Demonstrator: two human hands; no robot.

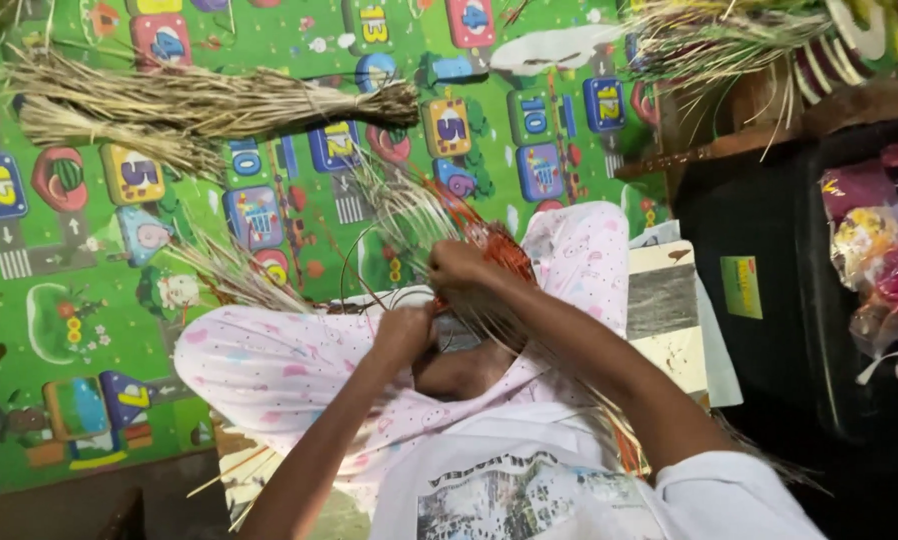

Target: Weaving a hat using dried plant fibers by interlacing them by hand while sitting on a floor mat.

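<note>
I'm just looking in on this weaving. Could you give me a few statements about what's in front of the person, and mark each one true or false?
1. Both hands are at an orange woven piece. True: left hand, right hand.
2. A bundle of dry straw lies on the mat. True.
3. The floor mat is plain grey. False: it is green with coloured pictures.
4. The person wears dark trousers. False: the trousers are pale pink and patterned.

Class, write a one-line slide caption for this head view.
Seated on a green play mat, both hands, left and right, work an orange woven piece beside dried grass bundles.
</note>
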